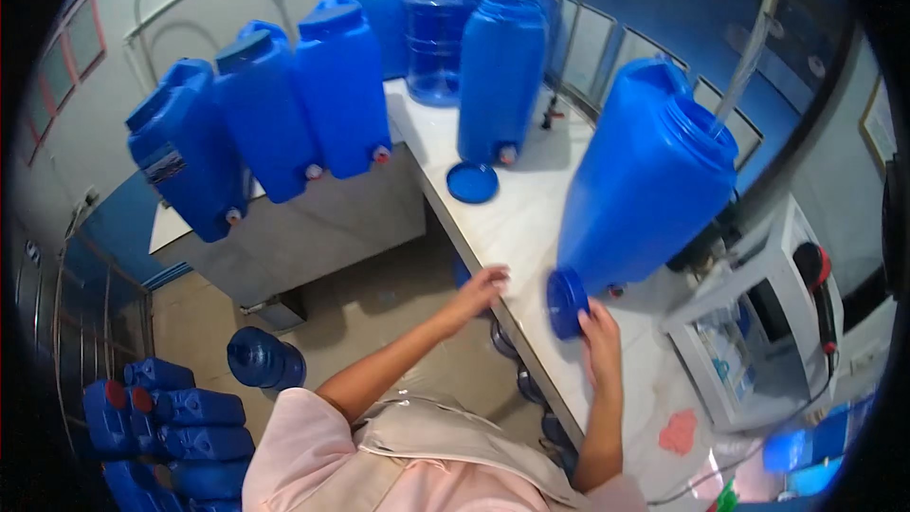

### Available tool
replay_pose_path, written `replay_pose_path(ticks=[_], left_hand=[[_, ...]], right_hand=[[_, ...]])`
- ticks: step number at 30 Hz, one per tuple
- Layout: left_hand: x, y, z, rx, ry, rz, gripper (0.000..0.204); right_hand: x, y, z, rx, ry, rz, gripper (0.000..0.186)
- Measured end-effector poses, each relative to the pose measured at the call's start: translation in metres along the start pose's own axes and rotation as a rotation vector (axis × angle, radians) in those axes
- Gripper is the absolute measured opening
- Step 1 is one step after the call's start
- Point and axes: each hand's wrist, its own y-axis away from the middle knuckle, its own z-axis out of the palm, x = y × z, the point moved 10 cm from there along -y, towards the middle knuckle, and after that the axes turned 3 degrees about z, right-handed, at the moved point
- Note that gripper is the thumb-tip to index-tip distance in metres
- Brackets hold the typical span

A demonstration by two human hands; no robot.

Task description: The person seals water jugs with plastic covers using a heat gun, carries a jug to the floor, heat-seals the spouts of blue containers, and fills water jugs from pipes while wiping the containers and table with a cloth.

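My right hand (602, 341) grips the rim of a round blue lid (561, 308), which stands tilted on its edge over the counter. Right behind it is a tall blue water container (630, 194) with its wide mouth uncovered and a pipe (758, 33) coming down at the opening. My left hand (488, 286) is by the counter's front edge with fingers apart and nothing in them. Further back, a second blue lid (472, 182) lies flat in front of another upright blue container (502, 81) that has a small spigot low on its side.
Three blue containers (341, 85) with spigots line the left counter, and a clear blue round bottle (439, 38) stands behind. On the right are a white cabinet (692, 346), a heat gun (817, 289) and a pink cloth (678, 431). Floor: a round bottle (265, 357), stacked jugs (204, 443).
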Motion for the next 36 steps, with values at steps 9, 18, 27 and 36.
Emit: replay_pose_path(ticks=[9,18,27,36], left_hand=[[0.044,0.012,-0.033,0.059,-0.125,0.045,0.047],[0.022,-0.019,-0.023,-0.030,-0.293,0.154,0.037],[0.089,-0.084,-0.076,0.100,-0.282,0.306,0.026],[0.020,-0.090,0.058,-0.727,-0.394,0.052,0.025]], right_hand=[[-0.004,-0.024,0.020,-0.013,-0.345,-0.057,0.027],[0.028,0.040,-0.063,0.314,1.352,-0.293,0.025],[-0.032,0.053,-0.191,1.007,1.311,-0.058,0.025],[0.080,0.209,-0.347,1.529,1.555,0.355,0.028]])
